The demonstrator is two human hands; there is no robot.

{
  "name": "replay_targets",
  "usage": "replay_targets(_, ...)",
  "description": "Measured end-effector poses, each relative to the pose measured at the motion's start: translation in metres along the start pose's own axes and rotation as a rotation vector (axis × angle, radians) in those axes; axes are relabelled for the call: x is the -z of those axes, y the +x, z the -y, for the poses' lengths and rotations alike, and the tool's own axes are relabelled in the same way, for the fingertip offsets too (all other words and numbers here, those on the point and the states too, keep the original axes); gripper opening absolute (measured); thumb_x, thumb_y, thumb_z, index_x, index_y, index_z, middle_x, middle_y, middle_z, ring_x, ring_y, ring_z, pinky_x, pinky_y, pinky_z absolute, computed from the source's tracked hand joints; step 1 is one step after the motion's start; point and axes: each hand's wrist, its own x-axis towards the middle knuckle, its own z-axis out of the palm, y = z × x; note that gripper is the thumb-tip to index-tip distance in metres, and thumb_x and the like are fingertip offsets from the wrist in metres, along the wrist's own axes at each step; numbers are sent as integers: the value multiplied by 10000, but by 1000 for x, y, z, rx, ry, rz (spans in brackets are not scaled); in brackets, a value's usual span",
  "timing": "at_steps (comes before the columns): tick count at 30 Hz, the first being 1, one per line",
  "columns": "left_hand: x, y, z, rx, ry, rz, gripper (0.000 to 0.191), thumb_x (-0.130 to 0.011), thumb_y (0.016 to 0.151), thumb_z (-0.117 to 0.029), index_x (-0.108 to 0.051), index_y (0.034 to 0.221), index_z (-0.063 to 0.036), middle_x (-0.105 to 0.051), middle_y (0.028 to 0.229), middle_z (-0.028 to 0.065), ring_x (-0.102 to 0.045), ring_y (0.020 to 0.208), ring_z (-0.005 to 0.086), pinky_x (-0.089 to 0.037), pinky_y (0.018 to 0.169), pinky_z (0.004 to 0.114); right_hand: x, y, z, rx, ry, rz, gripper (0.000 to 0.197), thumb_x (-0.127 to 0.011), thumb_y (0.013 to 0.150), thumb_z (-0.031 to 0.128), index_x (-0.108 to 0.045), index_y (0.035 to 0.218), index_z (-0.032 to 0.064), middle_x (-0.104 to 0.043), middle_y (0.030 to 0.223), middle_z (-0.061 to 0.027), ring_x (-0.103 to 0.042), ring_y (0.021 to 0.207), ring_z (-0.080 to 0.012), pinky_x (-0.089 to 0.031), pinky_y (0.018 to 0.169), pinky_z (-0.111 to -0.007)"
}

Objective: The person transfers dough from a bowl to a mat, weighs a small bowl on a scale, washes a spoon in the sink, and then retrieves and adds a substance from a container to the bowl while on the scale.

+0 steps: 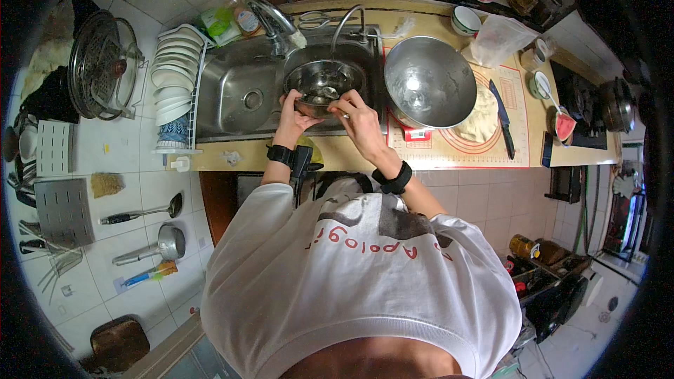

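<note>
A stainless steel bowl [342,71] is in the right basin of the double sink [226,81]. At its near left rim is my left hand [296,118], thumb over the edge and fingers against the outside. My right hand [360,118] is at the near right rim, its fingers bent and pinched around a small, thin thing I cannot make out. Something shiny lies inside the bowl, too small to name. A curved thin faucet [347,16] reaches over the bowl, and a thicker faucet [274,21] stands to its left.
A large steel mixing bowl [430,81] stands right of the sink. Beyond it, dough [480,116] and a knife [503,118] lie on a printed baking mat [518,142]. A rack of plates [174,79] borders the left basin. Farther right are a watermelon piece [565,127] and a stove [584,105].
</note>
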Motion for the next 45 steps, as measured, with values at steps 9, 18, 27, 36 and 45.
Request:
replay_targets(9,-1,-3,-1,14,-16,-11,539,-671,782,-341,-435,1176,-59,-486,1252,190,-510,1173,387,-387,1035,625,1,-1,-1,3,-8,1,168,-607,828,-8,-605,987,47,-509,965,-126,-603,835,-354,-489,711,-440)
replay_targets(18,-8,-9,-4,39,0,-22,546,-661,768,-318,-425,1177,-43,-496,1223,198,-526,1141,381,-421,1012,615,2,-3,-2,-12,1,0,178,-617,811,-18,-610,968,65,-497,968,-123,-599,839,-356,-481,712,-448)
replay_targets(27,-6,-10,-1,39,25,3,703,-661,749,-358,-377,1286,-4,-430,1328,230,-466,1219,406,-370,1034,600,1,-4,-5,-27,47,-2,183,-619,801,-40,-617,955,60,-491,965,-131,-600,836,-361,-477,706,-453)
replay_targets(36,-4,-5,2,92,-42,-35,752,-660,747,-376,-373,1299,47,-445,1315,234,-467,1218,393,-354,1055,589,2,-3,-4,-27,57,-17,208,-624,786,-58,-621,959,57,-493,962,-131,-602,839,-357,-474,697,-453)
replay_targets(45,-11,-24,-8,53,-35,23,765,-655,733,-342,-338,1301,61,-429,1320,261,-450,1223,438,-373,1032,613,28,-2,17,-7,79,-51,217,-632,792,-63,-648,970,60,-522,949,-120,-625,816,-327,-489,686,-426)
